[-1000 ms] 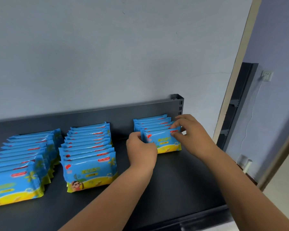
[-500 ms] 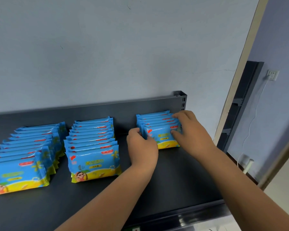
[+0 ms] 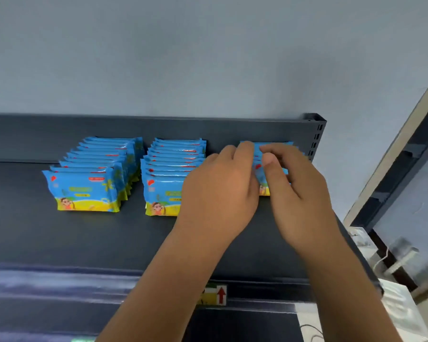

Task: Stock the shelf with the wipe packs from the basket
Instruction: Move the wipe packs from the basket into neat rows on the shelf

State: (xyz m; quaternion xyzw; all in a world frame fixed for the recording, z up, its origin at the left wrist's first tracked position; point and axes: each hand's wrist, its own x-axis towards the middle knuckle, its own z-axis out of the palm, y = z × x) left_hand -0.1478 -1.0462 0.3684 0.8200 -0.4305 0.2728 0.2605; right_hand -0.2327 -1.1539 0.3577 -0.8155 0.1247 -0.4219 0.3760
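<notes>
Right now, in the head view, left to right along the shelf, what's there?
Left row of wipe packs → middle row of wipe packs → left hand → right hand (both hands grip the right row) → shelf end post.

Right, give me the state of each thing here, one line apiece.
Left row of blue-and-yellow plastic wipe packs, upright, front to back, untouched.
Middle row of wipe packs, upright, partly hidden behind the left hand.
Right row of wipe packs, short, held between both hands.
Left hand, fingers curled on the right row's left end.
Right hand, pinching the right row's front.
Dark grey metal shelf, partly stocked.
</notes>
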